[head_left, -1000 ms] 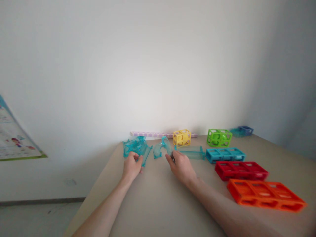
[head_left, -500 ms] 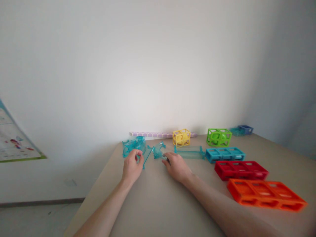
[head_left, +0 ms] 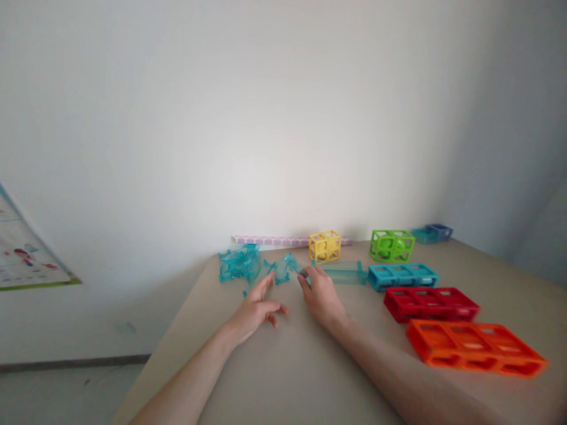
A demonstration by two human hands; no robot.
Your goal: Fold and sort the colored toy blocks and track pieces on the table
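Fingers spread wide, your left hand (head_left: pixel 252 316) hovers low over a smooth, pale beige table (head_left: pixel 266 378), its thumb and forefinger well apart and gripping nothing. Your right hand (head_left: pixel 323 294) is curled, fingertips drawn narrow at the near right end of a curved, see-through teal piece (head_left: pixel 281 275); whether they pinch it cannot be told from this angle. That piece sits on the table just beyond and between your two hands, glossy and bent, with small feet at its edges.

Behind your left hand lies a tangled pile of teal parts (head_left: pixel 239 264), clear and plastic-looking. Beyond your right hand stretches a straight teal channel (head_left: pixel 343 275), long and flat, with upright end pieces.

To your right, three flat, three-celled frames run toward you: a blue frame (head_left: pixel 403 276), a red frame (head_left: pixel 432 304) and a glossy orange frame (head_left: pixel 476 348). Farther back stand a boxy yellow cage (head_left: pixel 325 247) and a green cage (head_left: pixel 392 245), both with rounded forms inside. A lilac strip (head_left: pixel 274 241) patterned in white lines lies along the wall (head_left: pixel 266 147). At left hangs a poster (head_left: pixel 33 254) with colourful figures and a green lower edge, its print too blurred to read.
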